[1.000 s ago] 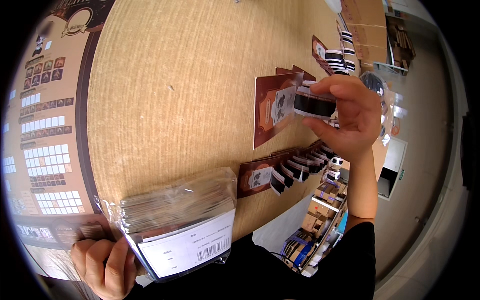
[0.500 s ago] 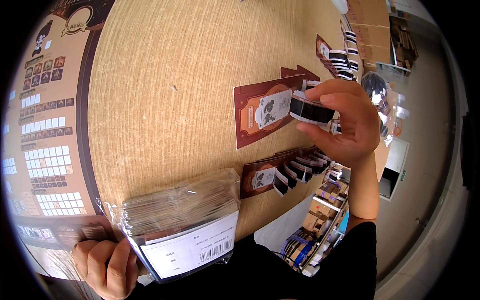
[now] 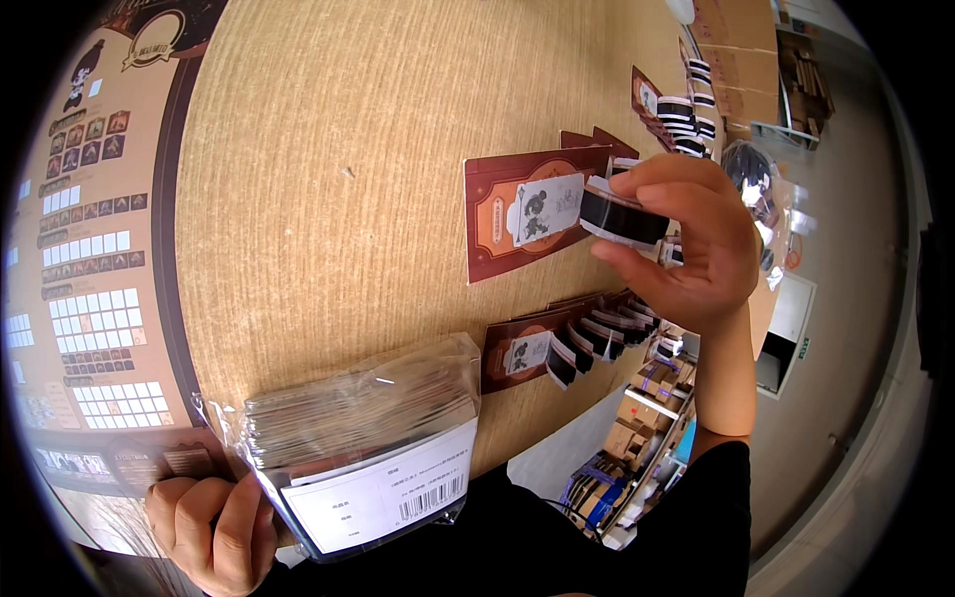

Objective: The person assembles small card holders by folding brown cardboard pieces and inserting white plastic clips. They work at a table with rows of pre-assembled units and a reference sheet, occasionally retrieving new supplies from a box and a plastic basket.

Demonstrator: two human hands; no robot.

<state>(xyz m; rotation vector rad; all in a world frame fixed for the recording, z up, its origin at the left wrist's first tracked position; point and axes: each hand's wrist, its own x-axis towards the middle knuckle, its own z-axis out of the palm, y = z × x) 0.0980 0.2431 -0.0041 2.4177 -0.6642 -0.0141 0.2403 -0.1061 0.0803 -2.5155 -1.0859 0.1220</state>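
Observation:
My right hand (image 3: 696,234) pinches a curved black band (image 3: 623,216) with pale edges between thumb and fingers. This band is at the right end of a dark red printed card (image 3: 497,219), which bears a small cartoon figure on a pale panel. The card is tilted, its printed face toward me. At the lower left, my left hand (image 3: 214,532) is closed, fingers curled beside a clear plastic bag (image 3: 373,478) holding a stack of flat pieces and a white label. Anything inside the left hand's curl is hidden.
Overlapping red cards with black bands (image 3: 572,348) lie near the table's right edge. More banded pieces (image 3: 676,119) line the far right. A large printed sheet (image 3: 99,249) covers the left side of the wooden table (image 3: 318,229). Shelves with boxes (image 3: 637,428) stand beyond the edge.
The held card and band have shifted very slightly upward and to the right with my right hand. My left hand and the bag look nearly the same.

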